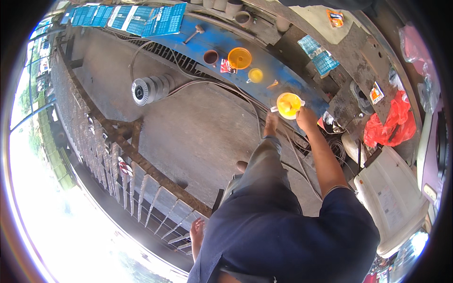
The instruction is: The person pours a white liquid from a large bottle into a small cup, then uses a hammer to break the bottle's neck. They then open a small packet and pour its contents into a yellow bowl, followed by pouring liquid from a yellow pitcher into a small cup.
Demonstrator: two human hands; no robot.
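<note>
My right hand [306, 119] is closed on one handle of a white two-handled bowl [289, 105] at the near end of a long blue bench [302, 85]. Yellow contents fill much of the bowl, with a paler lump in the middle. Farther along the bench stand a small yellow cup [255, 75], a round orange container [239, 58] and a brown mug [210, 58], with a red packet [227, 66] between them. Low at my left side, my left hand [197, 231] hangs near the metal railing, fingers loosely apart and holding nothing.
A hammer [193, 34] and blue printed sheets [146, 21] lie at the bench's far end. Hoses [212, 81] run beside it to a grey ribbed spool [146, 90] on the floor. Metal railing [141, 179] borders my left. To the right are a red plastic bag [391, 125] and a white bin [389, 198].
</note>
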